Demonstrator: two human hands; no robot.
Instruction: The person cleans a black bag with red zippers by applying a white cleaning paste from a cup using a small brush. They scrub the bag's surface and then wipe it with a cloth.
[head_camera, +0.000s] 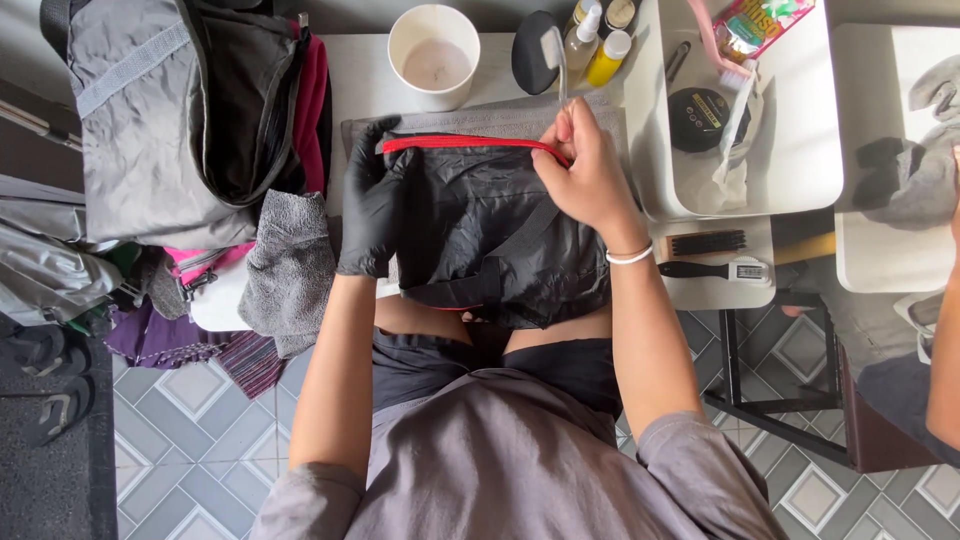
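Bag on the lap – cup behind it, brushes right, towel left.

The crumpled black fabric bag has a red zipper edge. The left hand wears a black glove; the right wrist has a thin white bracelet. The tiled floor shows grey-and-white diamond pattern.

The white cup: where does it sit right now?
In the head view the white cup stands at the far edge of the table, just beyond the black bag with a red zipper, left of the small bottles and right of the grey bag.
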